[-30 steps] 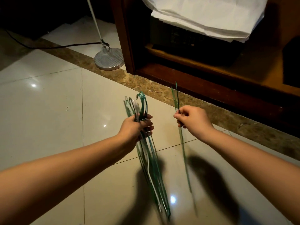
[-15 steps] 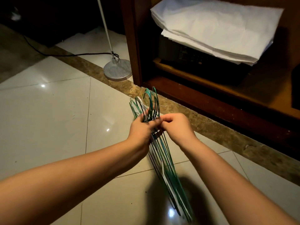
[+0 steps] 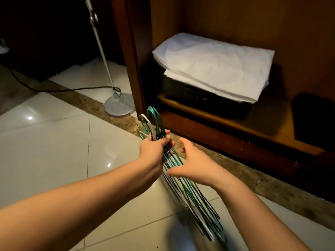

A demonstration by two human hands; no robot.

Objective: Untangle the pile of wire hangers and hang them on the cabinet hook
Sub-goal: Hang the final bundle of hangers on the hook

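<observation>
None of the wire hangers (image 3: 190,192) is seemingly hanging up yet: the left hand (image 3: 154,148) is gripping the aligned bunch by the necks above the floor (image 3: 54,142), the right hand (image 3: 196,164) is hovering spread beside it, near the cabinet (image 3: 235,142) front edge.

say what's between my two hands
The hangers: the left hand grips the bundle just below its hooks, and the open right hand is just to its right. This shows in the head view.
</observation>
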